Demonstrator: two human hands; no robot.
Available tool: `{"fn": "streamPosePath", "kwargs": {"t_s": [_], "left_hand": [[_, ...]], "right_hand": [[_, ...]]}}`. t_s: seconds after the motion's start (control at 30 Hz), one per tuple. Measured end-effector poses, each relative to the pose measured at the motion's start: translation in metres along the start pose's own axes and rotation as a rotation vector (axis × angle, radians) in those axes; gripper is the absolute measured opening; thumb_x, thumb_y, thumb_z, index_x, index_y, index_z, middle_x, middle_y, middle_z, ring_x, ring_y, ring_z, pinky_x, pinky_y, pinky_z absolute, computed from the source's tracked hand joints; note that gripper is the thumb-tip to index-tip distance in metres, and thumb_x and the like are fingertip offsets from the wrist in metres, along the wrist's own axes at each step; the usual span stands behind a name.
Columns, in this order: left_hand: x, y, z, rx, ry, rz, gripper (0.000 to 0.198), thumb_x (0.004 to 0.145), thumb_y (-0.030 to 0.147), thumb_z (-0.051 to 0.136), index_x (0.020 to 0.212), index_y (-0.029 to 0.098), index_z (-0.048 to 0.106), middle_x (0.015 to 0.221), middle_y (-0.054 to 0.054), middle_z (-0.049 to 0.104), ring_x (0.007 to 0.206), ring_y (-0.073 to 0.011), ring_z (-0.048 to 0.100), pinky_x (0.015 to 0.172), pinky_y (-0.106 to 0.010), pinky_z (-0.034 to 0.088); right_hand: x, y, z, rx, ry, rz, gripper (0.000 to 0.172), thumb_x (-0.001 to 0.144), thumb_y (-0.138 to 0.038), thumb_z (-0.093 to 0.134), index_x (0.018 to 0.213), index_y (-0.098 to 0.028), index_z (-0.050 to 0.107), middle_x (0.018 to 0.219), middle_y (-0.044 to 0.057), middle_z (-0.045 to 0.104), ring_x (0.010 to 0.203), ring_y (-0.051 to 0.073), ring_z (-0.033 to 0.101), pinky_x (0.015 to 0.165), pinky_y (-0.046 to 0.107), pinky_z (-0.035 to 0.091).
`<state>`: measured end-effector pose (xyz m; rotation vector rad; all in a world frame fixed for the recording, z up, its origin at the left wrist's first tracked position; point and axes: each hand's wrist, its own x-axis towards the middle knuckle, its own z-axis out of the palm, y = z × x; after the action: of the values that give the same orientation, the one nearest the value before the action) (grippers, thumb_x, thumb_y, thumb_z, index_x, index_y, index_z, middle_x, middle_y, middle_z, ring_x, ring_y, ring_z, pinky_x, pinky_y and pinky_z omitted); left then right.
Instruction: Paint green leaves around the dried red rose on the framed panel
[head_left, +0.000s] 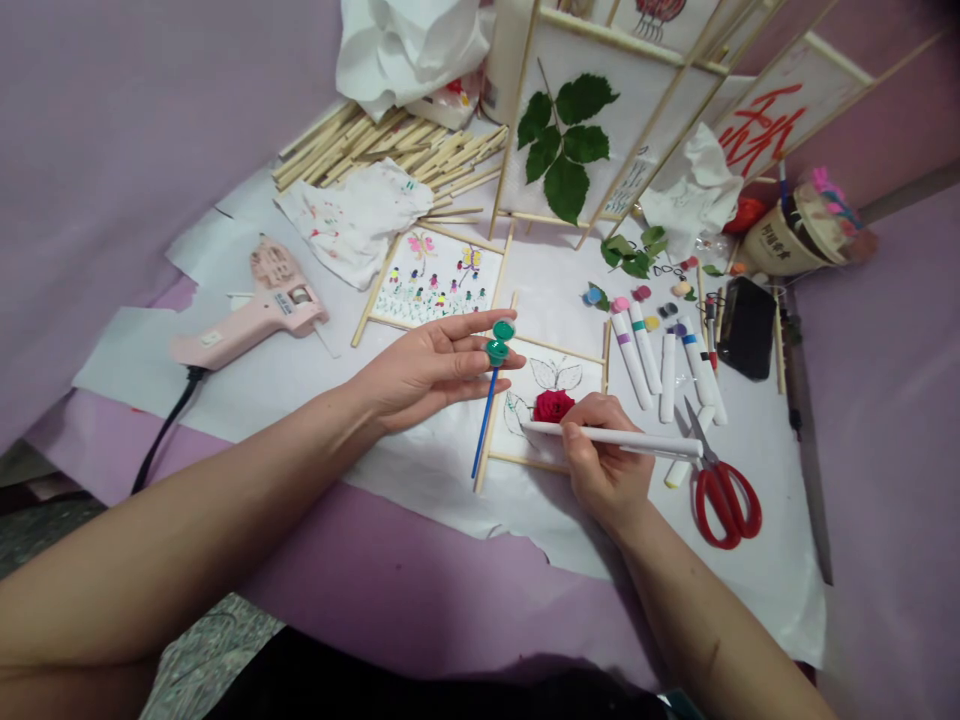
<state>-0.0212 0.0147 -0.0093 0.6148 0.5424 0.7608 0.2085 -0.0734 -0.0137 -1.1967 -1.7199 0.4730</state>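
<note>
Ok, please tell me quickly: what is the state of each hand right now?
Left hand: partly open, holding small green paint pots and a blue paintbrush in its fingers.
Right hand: closed, holding a white marker.

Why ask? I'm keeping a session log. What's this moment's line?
left hand: two green-lidded pots, blue brush | right hand: white pen | beside: framed sketch, red rose

rose (553, 405): red | paint cups (497, 351): green | brush (484, 425): blue | marker (622, 440): white | scissors handles (714, 482): red
</note>
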Motion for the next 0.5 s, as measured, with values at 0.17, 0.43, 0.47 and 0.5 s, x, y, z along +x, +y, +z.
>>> {"fn": "streamPosePath", "kwargs": {"t_s": [0.17, 0.43, 0.47, 0.5], "left_hand": [[0.0001, -0.0001, 0.0009, -0.005, 0.009, 0.002, 0.045, 0.076, 0.019, 0.091, 0.119, 0.026, 0.079, 0.1, -0.004, 0.081, 0.115, -0.0264, 0.075, 0.11, -0.052, 0.055], [0.0002, 0.0001, 0.0009, -0.007, 0.012, -0.001, 0.046, 0.075, 0.02, 0.092, 0.119, 0.026, 0.079, 0.1, -0.004, 0.081, 0.112, -0.0247, 0.075, 0.109, -0.05, 0.056], [0.0002, 0.0002, 0.0009, -0.013, 0.01, 0.001, 0.046, 0.075, 0.02, 0.092, 0.118, 0.026, 0.079, 0.1, -0.004, 0.081, 0.111, -0.0244, 0.075, 0.108, -0.049, 0.057], [0.0002, 0.0002, 0.001, -0.018, 0.01, 0.002, 0.046, 0.074, 0.02, 0.092, 0.118, 0.026, 0.079, 0.099, -0.003, 0.081, 0.11, -0.0239, 0.075, 0.107, -0.049, 0.057]], "right_hand": [[0.0002, -0.0015, -0.0003, 0.016, 0.025, -0.014, 0.017, 0.091, -0.015, 0.056, 0.077, -0.023, 0.057, 0.066, -0.003, 0.056, 0.063, 0.016, 0.052, 0.066, 0.037, 0.04], [0.0007, -0.0025, -0.0012, 0.04, 0.049, -0.043, 0.017, 0.091, -0.014, 0.055, 0.076, -0.023, 0.056, 0.066, -0.003, 0.056, 0.063, 0.015, 0.05, 0.066, 0.036, 0.039], [0.0007, -0.0024, -0.0011, 0.037, 0.065, -0.046, 0.016, 0.091, -0.014, 0.055, 0.077, -0.022, 0.057, 0.067, -0.003, 0.057, 0.064, 0.015, 0.051, 0.066, 0.036, 0.039], [0.0008, -0.0023, -0.0008, 0.026, 0.075, -0.04, 0.016, 0.091, -0.014, 0.056, 0.078, -0.022, 0.058, 0.067, -0.003, 0.057, 0.064, 0.015, 0.051, 0.066, 0.036, 0.039]]}}
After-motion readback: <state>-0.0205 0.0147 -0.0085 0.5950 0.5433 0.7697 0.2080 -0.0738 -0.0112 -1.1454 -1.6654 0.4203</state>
